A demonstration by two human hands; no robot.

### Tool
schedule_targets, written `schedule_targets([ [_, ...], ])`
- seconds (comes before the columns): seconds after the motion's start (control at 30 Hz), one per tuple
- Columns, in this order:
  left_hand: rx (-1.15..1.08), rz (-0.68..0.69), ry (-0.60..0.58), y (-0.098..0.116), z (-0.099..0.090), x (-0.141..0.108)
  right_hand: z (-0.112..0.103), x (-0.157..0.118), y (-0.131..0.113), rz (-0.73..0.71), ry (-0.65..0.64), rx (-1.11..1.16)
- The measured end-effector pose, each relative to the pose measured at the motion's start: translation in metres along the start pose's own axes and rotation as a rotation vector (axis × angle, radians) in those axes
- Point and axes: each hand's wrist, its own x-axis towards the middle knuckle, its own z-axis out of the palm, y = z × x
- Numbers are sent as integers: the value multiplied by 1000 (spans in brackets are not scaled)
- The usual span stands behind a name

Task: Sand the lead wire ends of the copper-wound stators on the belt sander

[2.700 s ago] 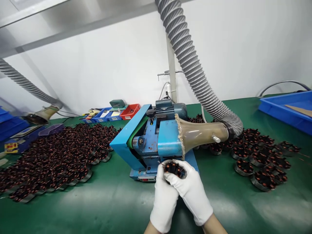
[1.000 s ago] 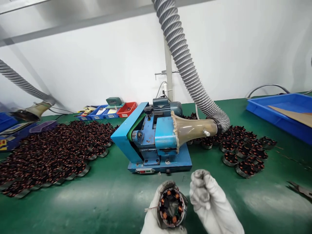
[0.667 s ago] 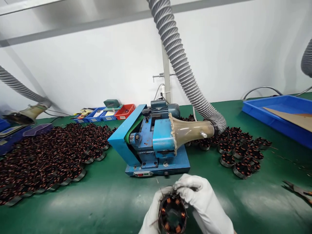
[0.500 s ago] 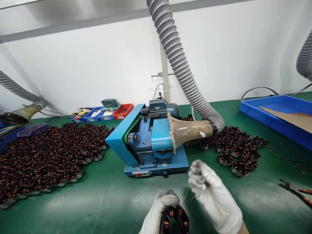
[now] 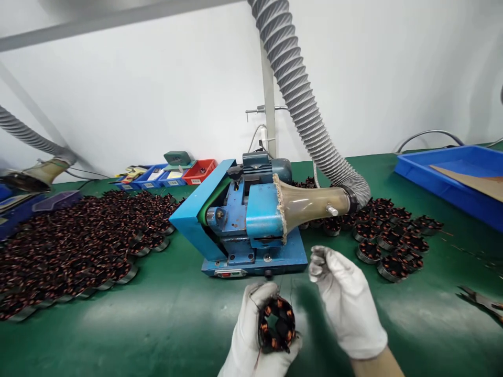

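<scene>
A black ring-shaped coil part (image 5: 291, 325) with copper windings is gripped in my gloved left hand (image 5: 247, 335), its round opening facing me. Thin wires rise from its top edge. My gloved right hand (image 5: 348, 301) is raised to the right of the part, apart from it, with fingers bent and fingertips together; whether a thin wire is between them is too small to tell. Behind both hands stands a blue belt machine (image 5: 265, 217) with a tan funnel (image 5: 314, 203) on its right side.
Many similar coil parts (image 5: 78, 246) cover the left of the green table (image 5: 165, 324). More coil parts (image 5: 393, 266) lie right of the machine. Pliers (image 5: 481, 301) rest at the right edge, near a blue tray (image 5: 444, 180). A grey hose (image 5: 298, 89) meets the funnel.
My left hand has risen with the coil part, which now shows its whole ring. My right hand has moved slightly up and right. The view has shifted a little.
</scene>
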Motion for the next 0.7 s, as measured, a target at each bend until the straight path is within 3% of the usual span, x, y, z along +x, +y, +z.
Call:
schedule_targets([
  [0.1, -185, -135, 72, -5, 11, 11, 1, -9, 28, -83, -19, -237],
  [0.2, -435, -269, 88, -18, 24, 26, 9, -12, 55, -62, -24, -473],
  [0.3, -585, -396, 140, -30, 35, 41, 19, -2, 64, -20, 16, -604],
  [0.53, -703, -374, 140, -31, 46, 72, 26, 29, 60, -169, 24, -825],
  [0.7, -754, -392, 146, -25, 46, 69, 24, 28, 61, -223, 24, -911],
])
